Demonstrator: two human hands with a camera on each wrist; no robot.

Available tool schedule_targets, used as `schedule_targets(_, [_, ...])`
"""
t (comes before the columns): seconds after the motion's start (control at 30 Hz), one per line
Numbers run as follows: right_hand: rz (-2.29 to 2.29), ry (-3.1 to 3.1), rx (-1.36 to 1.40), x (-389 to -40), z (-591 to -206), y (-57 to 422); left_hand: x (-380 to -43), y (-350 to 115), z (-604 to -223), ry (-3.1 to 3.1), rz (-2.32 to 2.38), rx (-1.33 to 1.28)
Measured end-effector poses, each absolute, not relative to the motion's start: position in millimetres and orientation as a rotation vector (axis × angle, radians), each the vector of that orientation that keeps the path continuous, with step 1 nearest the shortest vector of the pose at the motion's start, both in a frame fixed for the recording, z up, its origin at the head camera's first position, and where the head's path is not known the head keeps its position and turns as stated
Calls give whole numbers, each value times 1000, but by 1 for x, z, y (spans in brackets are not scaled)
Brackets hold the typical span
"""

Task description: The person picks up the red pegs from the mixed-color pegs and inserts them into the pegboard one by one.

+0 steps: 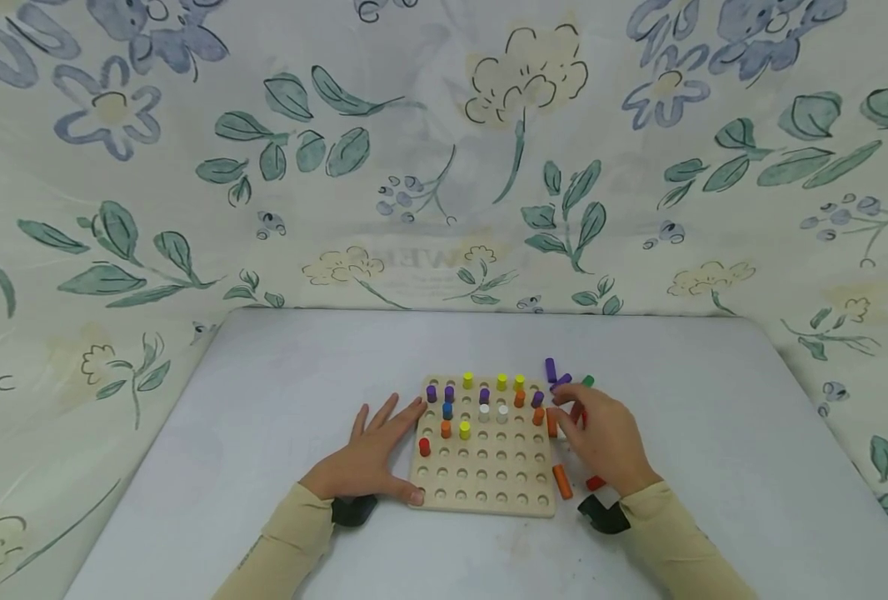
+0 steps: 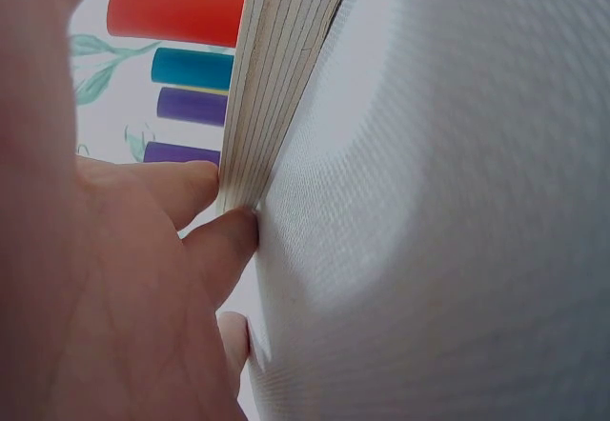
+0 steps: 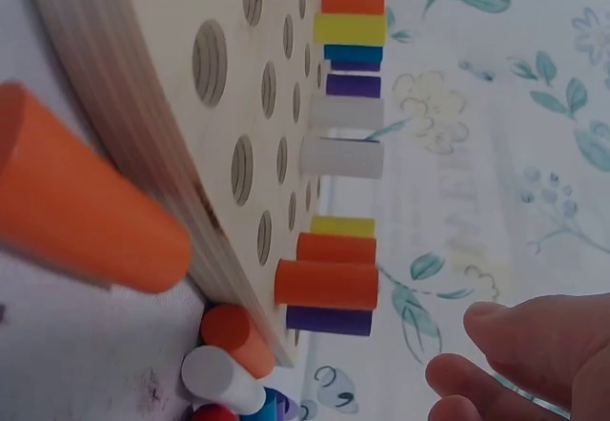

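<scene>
Loose pegs lie off the right edge of the wooden peg board (image 1: 491, 486), on the right hand's side of the table, so the right hand (image 1: 601, 429) is far nearer to them than the left. An orange peg (image 1: 552, 422) lies just left of the right thumb, close beside the board's edge, its long axis running roughly front to back along that edge. A purple peg (image 1: 561, 382) lies slantwise just past the fingertips, with another purple peg (image 1: 551, 370) beyond it and a green peg (image 1: 588, 381) partly hidden behind the hand. A second orange peg (image 1: 561, 482) lies nearer the person, also roughly in line with the board's edge but slightly tilted. The right hand's fingers are loosely bent, thumb apart, and the wrist view shows nothing pinched between them. The left hand (image 1: 365, 458) is spread, touching the board's left edge with thumb and finger. Coloured pegs stand upright mainly in the far rows. The patterned cloth (image 1: 429, 108) behind carries faint lettering; "WE" seems readable, the rest does not. No brand shows on board or pegs.
</scene>
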State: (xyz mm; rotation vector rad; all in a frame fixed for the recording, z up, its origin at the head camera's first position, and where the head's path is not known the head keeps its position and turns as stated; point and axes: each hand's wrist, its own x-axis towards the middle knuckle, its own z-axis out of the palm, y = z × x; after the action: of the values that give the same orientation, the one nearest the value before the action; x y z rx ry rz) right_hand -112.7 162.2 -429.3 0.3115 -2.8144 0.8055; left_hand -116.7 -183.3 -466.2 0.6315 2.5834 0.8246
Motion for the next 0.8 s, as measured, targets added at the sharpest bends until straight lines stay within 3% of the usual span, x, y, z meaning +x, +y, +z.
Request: schedule_targets(0.8, [787, -2814, 240, -122, -435, 185, -117, -182, -464, 2592, 819, 627])
